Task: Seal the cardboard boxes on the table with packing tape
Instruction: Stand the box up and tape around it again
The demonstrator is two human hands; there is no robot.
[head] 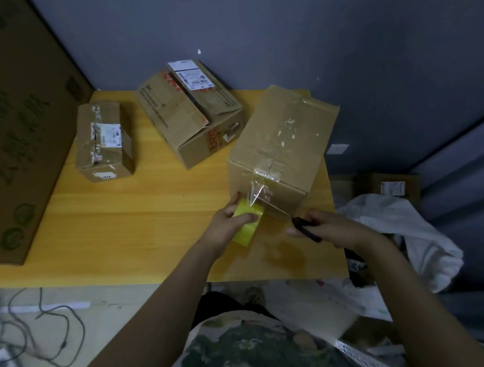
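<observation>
Holding the yellow tape roll (248, 232), your left grip (229, 225) is curled tight round it, near the front right corner of the surface (135, 213). A clear strip of tape (258, 193) runs from the roll up to the near side of the big box (278, 143), which stands by the right edge. Your right grip (330, 229) is closed on black scissors (306, 228), just beside the strip. A small box (103, 141) and a wider box (193, 113) sit near the back edge.
</observation>
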